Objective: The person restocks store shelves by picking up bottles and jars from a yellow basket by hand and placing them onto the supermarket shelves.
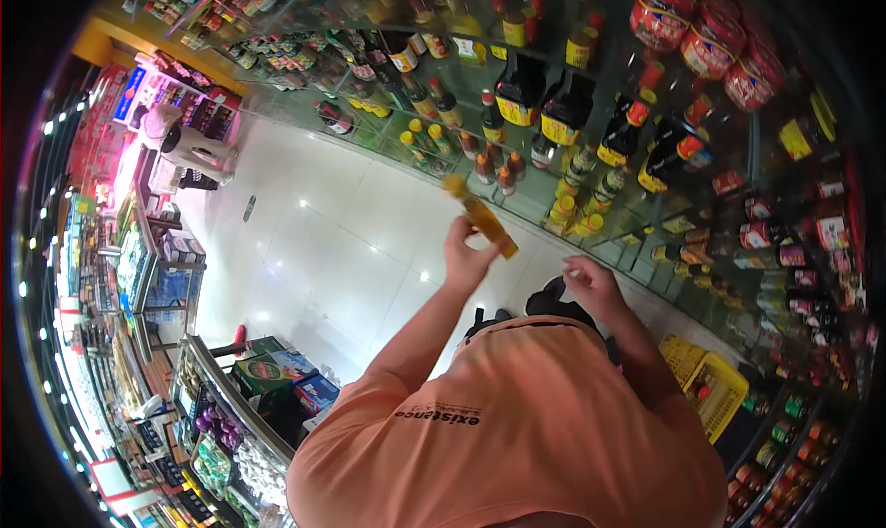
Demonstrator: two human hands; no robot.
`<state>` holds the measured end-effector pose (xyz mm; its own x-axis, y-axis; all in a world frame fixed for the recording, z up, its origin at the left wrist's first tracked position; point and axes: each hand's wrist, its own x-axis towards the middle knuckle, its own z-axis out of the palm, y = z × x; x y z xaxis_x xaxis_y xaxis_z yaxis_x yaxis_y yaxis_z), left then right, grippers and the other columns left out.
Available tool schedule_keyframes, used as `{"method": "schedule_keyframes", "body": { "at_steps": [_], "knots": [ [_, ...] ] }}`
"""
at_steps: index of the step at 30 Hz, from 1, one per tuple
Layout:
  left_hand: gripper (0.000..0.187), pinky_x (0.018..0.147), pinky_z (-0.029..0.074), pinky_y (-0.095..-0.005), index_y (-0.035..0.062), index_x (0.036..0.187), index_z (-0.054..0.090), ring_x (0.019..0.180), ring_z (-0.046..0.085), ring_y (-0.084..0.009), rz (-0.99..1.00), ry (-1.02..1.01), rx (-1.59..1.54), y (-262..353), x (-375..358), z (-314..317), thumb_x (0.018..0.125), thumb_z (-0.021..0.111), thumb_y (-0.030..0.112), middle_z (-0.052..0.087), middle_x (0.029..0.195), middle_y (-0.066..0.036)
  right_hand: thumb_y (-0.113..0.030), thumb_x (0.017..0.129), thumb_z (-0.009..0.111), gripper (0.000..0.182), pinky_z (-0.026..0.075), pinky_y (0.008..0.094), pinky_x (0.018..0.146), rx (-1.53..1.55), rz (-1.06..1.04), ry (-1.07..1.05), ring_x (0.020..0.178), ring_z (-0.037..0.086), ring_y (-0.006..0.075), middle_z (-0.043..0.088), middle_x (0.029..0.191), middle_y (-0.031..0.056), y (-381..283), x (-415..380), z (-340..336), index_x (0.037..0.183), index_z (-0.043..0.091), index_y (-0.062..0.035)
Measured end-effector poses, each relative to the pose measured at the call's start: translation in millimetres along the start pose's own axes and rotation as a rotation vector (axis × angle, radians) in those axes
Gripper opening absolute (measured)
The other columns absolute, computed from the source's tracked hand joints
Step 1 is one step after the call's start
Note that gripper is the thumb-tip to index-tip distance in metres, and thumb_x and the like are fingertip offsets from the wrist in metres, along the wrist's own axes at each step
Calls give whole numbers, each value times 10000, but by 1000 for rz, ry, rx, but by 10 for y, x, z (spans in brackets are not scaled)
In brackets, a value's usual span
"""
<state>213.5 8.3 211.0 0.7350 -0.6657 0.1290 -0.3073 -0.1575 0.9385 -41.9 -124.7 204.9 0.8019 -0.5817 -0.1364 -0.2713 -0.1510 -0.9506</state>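
My left hand is closed around a small yellow-brown bottle with a yellow cap, held tilted above the white tiled floor. To its right, my right hand has its fingers curled near the lower shelf edge; whether anything is in them is too small to tell. Small red-capped bottles and yellow-capped bottles stand on the glass shelf beyond my hands. Large dark bottles with yellow labels stand farther up.
Glass shelving runs diagonally along the right, with red-lidded jars at the top. A yellow basket stands at the lower right. Boxes and a produce stand are at the lower left. A person is at the upper left.
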Motion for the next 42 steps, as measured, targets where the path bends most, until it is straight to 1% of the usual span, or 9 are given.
{"method": "schedule_keyframes", "body": {
  "at_steps": [7,12,16,23,27,29,33,40,42],
  "knots": [
    [523,966,526,-379,-31,1144,544,1031,655,-211,19,376,-181,129,1321,-244,756,861,115,647,1112,-124,-213,914,676,302,550,347,759,176,433,-53,812,689,234,720,936,123,1179,103,-238,1161,649,-42],
    [545,804,510,-347,-42,1043,571,892,630,-208,-115,513,192,309,1956,-231,725,881,272,649,1009,-132,-246,872,690,325,561,363,747,-201,320,-60,838,715,248,718,893,136,1597,121,-521,1122,648,-43],
    [564,779,498,-363,-50,1040,587,841,630,-230,-67,503,75,166,2501,-104,706,885,293,660,947,-132,-190,914,631,297,539,317,577,43,475,33,694,667,179,691,902,112,1891,10,-601,1168,609,-38],
    [549,827,503,-371,-37,1075,599,939,654,-265,48,406,115,92,3198,227,688,878,234,661,1047,-156,-191,886,641,300,550,332,562,156,678,284,639,686,201,684,798,103,2031,-382,-447,1129,630,-17],
    [601,806,511,-404,-29,1115,608,901,655,-328,361,464,208,26,3533,414,679,877,285,672,1003,-172,-193,908,629,249,536,326,518,362,730,480,594,671,197,680,792,102,2316,-709,-194,1102,634,-37],
    [616,801,514,-415,-33,1127,610,900,661,-350,239,360,216,77,3615,439,685,872,308,684,982,-177,-191,918,625,227,526,325,487,447,783,583,568,657,197,674,781,100,2406,-856,-44,1099,625,-55],
    [414,850,488,-402,-2,1027,653,905,647,-320,263,314,127,18,3828,540,712,841,191,694,954,-146,-237,939,597,274,549,363,506,560,827,683,573,644,226,655,833,131,2358,-1110,313,1141,584,-51],
    [569,887,486,-459,-65,1077,619,964,638,-384,280,210,568,-40,3887,545,751,829,351,671,1038,-229,-292,922,598,344,565,424,585,746,972,766,685,667,299,651,924,156,2303,-1256,774,1188,561,-78],
    [552,880,485,-460,-56,1074,618,962,633,-379,300,205,299,-132,3900,569,753,837,335,663,1050,-228,-302,919,601,350,561,426,598,815,984,863,705,669,302,653,941,150,2301,-1266,901,1192,561,-87]
  ]
}}
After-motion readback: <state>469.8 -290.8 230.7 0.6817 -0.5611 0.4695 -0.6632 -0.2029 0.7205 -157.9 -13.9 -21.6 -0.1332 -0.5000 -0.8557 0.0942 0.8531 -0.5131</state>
